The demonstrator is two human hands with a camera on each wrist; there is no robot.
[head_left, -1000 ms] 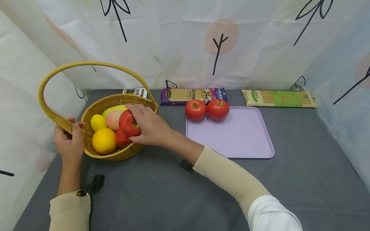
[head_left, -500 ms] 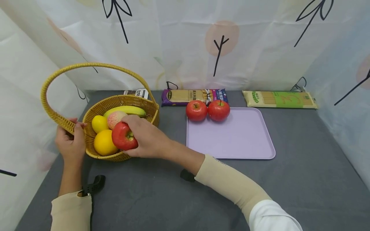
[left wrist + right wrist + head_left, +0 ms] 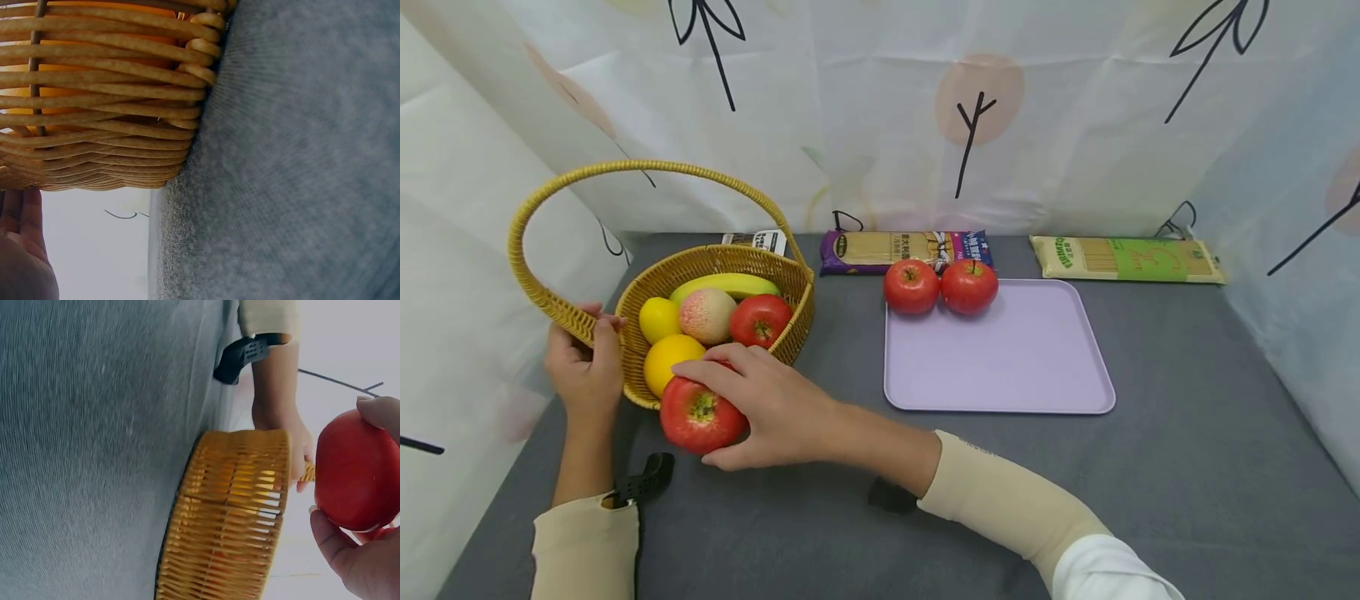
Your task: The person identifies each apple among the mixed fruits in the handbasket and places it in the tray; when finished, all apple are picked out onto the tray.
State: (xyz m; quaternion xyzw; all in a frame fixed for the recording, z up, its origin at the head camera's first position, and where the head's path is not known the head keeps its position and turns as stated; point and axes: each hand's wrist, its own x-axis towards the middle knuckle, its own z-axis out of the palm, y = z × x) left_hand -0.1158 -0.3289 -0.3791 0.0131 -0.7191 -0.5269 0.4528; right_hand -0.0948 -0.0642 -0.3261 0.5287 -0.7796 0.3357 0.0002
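At the left of the head view stands a yellow wicker basket (image 3: 808, 321) with a tall looped handle. My left hand (image 3: 583, 367) grips the handle low on its left side. In my right hand (image 3: 782, 408) is a red apple (image 3: 700, 414), held in front of the basket's near rim; the right wrist view shows this apple (image 3: 356, 472) above rim height, between thumb and fingers. Inside the basket lie a banana (image 3: 726, 286), a lemon (image 3: 658, 319), a peach (image 3: 707, 315), an orange (image 3: 672, 358) partly hidden by my right hand, and another red apple (image 3: 761, 320).
Right of the basket, a lilac tray (image 3: 1000, 358) lies on the grey cloth, with two red apples (image 3: 911, 287) at its back left corner. Behind are a purple noodle packet (image 3: 902, 252) and a green-yellow noodle packet (image 3: 1127, 259). Patterned white curtains (image 3: 880, 117) stand around the table.
My right hand has lifted the apple out of the basket and toward the front, uncovering the banana and the other apple. The left hand keeps its grip on the handle.
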